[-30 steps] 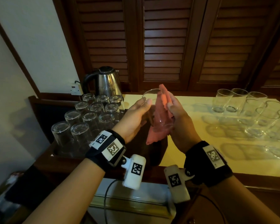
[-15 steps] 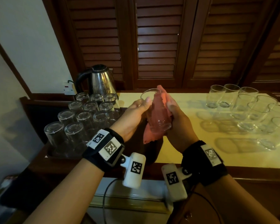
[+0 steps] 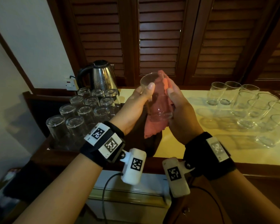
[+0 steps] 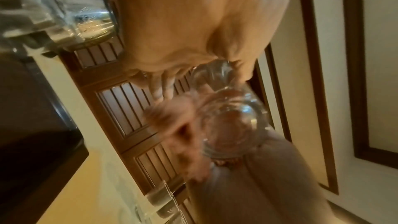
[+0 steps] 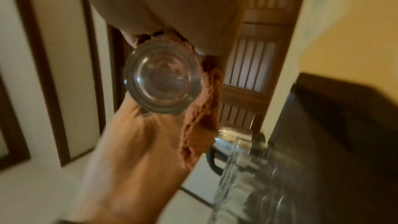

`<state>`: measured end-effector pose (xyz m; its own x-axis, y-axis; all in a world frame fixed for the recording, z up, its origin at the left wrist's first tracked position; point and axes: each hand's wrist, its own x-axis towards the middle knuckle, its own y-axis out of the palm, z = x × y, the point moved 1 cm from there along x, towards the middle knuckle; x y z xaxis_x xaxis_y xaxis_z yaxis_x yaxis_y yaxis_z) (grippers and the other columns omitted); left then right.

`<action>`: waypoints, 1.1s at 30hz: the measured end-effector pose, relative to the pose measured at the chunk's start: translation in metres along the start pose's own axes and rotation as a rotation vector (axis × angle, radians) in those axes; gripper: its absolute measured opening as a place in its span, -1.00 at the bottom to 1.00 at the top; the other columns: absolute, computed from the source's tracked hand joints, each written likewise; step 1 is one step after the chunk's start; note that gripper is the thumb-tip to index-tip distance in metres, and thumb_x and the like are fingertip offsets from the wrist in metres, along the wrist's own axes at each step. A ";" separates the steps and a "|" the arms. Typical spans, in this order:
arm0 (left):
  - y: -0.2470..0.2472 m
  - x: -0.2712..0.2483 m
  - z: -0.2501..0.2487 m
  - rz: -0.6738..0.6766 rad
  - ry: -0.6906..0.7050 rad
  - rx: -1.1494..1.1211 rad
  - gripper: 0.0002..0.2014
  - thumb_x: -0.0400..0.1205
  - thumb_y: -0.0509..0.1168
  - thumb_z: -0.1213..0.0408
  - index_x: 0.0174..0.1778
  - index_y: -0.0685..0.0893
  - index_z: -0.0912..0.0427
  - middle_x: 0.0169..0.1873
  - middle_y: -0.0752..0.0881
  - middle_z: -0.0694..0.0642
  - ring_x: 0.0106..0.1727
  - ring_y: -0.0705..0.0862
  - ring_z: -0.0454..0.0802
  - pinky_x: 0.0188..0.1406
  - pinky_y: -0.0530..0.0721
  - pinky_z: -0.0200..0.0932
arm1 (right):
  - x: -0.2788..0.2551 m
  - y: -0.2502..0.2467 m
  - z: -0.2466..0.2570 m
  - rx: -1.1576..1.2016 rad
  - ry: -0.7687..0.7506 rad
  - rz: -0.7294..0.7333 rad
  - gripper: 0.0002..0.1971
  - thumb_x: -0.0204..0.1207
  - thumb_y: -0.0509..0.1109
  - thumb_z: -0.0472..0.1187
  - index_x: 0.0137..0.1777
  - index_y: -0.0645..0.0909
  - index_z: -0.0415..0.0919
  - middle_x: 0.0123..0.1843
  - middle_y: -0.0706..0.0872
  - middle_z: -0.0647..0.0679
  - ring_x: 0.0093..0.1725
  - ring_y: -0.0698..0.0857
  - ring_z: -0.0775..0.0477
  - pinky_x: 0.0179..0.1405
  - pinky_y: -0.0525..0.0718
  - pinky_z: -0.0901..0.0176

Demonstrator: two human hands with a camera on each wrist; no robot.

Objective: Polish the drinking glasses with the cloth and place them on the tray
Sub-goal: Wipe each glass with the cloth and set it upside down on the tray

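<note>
1. You had the drinking glass [image 3: 153, 101] up in the air between both hands, above the near edge of the counter [image 3: 192, 143], tilted with its mouth away from you and its thick base toward you.
2. Your left hand [image 3: 136, 109] was wrapped round the glass on its left side, thumb lying along the wall near the rim: a firm grasp on the glass.
3. Your right hand [image 3: 179, 113] pressed the pink cloth [image 3: 152, 128] against the right side of the glass, fingers curled around cloth and glass together.
4. The cloth poked out above the rim and hung loose below the base; the right wrist view showed the round base [image 5: 162, 77] with cloth bunched behind it.
5. On your left, the dark tray [image 3: 37, 110] held upturned glasses [image 3: 86, 110] in rows, with a steel kettle [image 3: 102, 76] just behind them.
6. On your right, more glasses [image 3: 246, 104] stood mouth-up on the counter, well apart from the tray.
</note>
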<state>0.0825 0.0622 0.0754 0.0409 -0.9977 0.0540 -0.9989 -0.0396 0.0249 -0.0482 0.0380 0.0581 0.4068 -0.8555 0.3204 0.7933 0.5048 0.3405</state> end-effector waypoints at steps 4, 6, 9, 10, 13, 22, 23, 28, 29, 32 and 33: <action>0.010 0.001 0.001 -0.084 -0.043 0.015 -0.35 0.73 0.28 0.00 0.69 0.22 0.09 0.37 0.65 0.11 0.34 0.67 0.10 0.27 0.71 0.13 | -0.003 -0.002 -0.004 -0.400 -0.120 -0.005 -0.51 0.84 0.02 -0.12 0.75 0.19 0.11 0.65 0.44 0.01 0.51 0.57 0.11 0.38 0.67 0.03; 0.014 0.000 0.001 -0.114 -0.025 0.017 -0.39 0.71 0.29 -0.02 0.64 0.30 0.08 0.20 0.73 0.03 0.21 0.74 -0.01 0.03 0.78 -0.07 | -0.007 0.000 -0.007 -0.307 -0.097 0.016 -0.52 0.85 0.02 -0.12 0.74 0.20 0.15 0.64 0.47 -0.01 0.49 0.60 0.07 0.32 0.72 -0.10; 0.012 -0.004 -0.002 -0.015 -0.025 -0.061 -0.54 0.74 0.18 -0.05 0.48 0.56 0.11 0.16 0.79 0.11 0.18 0.78 0.03 -0.02 0.79 -0.16 | -0.010 0.000 -0.002 0.014 0.024 0.019 -0.54 0.84 0.03 -0.12 0.71 0.30 0.07 0.57 0.59 -0.13 0.53 0.60 -0.14 0.45 0.61 -0.29; 0.010 -0.006 -0.001 0.029 -0.030 -0.070 -0.50 0.72 0.13 -0.10 0.47 0.58 0.11 0.21 0.78 0.15 0.23 0.77 0.06 0.11 0.79 -0.07 | -0.011 -0.001 0.001 0.097 0.052 0.019 -0.55 0.84 0.01 -0.13 0.70 0.33 0.01 0.53 0.63 -0.15 0.50 0.62 -0.15 0.44 0.63 -0.23; 0.005 -0.010 -0.002 0.052 -0.045 0.027 -0.46 0.66 0.13 -0.20 0.44 0.60 0.03 0.25 0.76 0.15 0.34 0.69 0.16 0.40 0.62 0.24 | -0.012 -0.005 0.006 0.114 0.064 0.017 -0.55 0.84 -0.03 -0.14 0.68 0.37 -0.06 0.48 0.67 -0.16 0.46 0.66 -0.13 0.41 0.67 -0.16; 0.008 -0.006 0.000 -0.134 -0.024 -0.009 -0.36 0.67 0.36 -0.01 0.63 0.34 0.10 0.24 0.72 0.10 0.03 0.80 -0.16 -0.21 0.77 -0.29 | -0.012 0.008 -0.003 -0.148 -0.020 0.018 -0.53 0.85 0.03 -0.13 0.73 0.26 0.12 0.63 0.51 -0.07 0.55 0.56 -0.04 0.46 0.63 -0.14; 0.009 -0.006 0.000 -0.132 -0.036 -0.017 -0.33 0.66 0.38 -0.04 0.64 0.35 0.13 0.26 0.72 0.12 0.06 0.81 -0.14 -0.13 0.78 -0.27 | -0.013 0.007 -0.003 -0.020 0.032 0.022 -0.54 0.85 0.03 -0.15 0.72 0.29 0.09 0.58 0.57 -0.11 0.52 0.61 -0.10 0.45 0.64 -0.15; 0.005 -0.011 0.000 -0.026 -0.089 -0.060 -0.26 0.64 0.32 -0.12 0.63 0.35 0.25 0.36 0.67 0.35 0.29 0.75 0.17 0.27 0.74 0.10 | -0.016 -0.003 -0.003 0.023 0.073 0.051 -0.54 0.84 0.03 -0.17 0.70 0.32 0.12 0.51 0.65 -0.09 0.46 0.67 -0.11 0.36 0.70 -0.15; 0.004 -0.012 0.000 -0.037 -0.110 -0.074 -0.24 0.66 0.32 -0.08 0.69 0.25 0.22 0.37 0.67 0.32 0.28 0.75 0.17 0.25 0.74 0.13 | -0.016 -0.003 -0.003 -0.044 0.054 0.053 -0.53 0.84 0.03 -0.17 0.71 0.29 0.15 0.53 0.63 -0.05 0.46 0.66 -0.09 0.37 0.69 -0.16; 0.007 -0.011 0.001 -0.108 -0.115 -0.050 -0.23 0.72 0.32 0.16 0.75 0.00 0.04 0.26 0.72 0.23 0.26 0.74 0.19 0.31 0.69 0.29 | -0.019 -0.001 -0.008 -0.340 -0.054 0.040 -0.49 0.80 0.06 -0.05 0.73 0.20 0.23 0.62 0.46 0.06 0.54 0.54 0.07 0.38 0.66 0.01; 0.009 -0.011 0.001 -0.133 -0.111 -0.028 -0.20 0.71 0.33 0.18 0.75 -0.05 0.00 0.19 0.73 0.20 0.25 0.73 0.17 0.33 0.66 0.31 | -0.019 0.000 -0.010 -0.402 -0.079 0.042 -0.46 0.77 0.08 -0.02 0.74 0.19 0.25 0.64 0.42 0.06 0.57 0.48 0.08 0.43 0.60 -0.02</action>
<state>0.0728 0.0730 0.0739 0.1688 -0.9837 -0.0624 -0.9837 -0.1721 0.0519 -0.0512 0.0536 0.0431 0.4188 -0.8159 0.3987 0.8971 0.4399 -0.0421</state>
